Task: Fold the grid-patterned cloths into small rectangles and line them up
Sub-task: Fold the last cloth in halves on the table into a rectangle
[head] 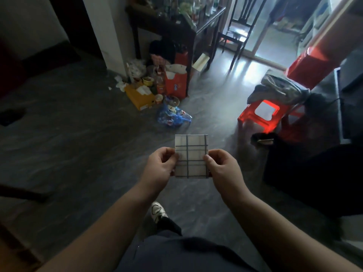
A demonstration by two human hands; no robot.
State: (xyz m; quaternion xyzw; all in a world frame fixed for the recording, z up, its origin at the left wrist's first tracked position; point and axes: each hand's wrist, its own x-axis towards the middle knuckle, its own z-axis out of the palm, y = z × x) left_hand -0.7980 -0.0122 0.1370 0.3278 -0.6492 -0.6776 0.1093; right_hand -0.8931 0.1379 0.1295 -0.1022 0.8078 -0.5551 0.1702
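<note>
The dark marbled floor (78, 154) lies open ahead and to the left, and black furniture (314, 173) closes the right side. Farther off, a red paper bag (175, 85), a yellow box (137, 97) and a blue plastic bag (172, 117) crowd the foot of a dark table (176, 30). A red stool (253, 118) stands to the right. The folded grid-patterned cloth (193, 154) is held in the air over the floor, with its long axis pointing away from the person. The left hand (160, 167) pinches its left edge and the right hand (224, 169) pinches its right edge.
</note>
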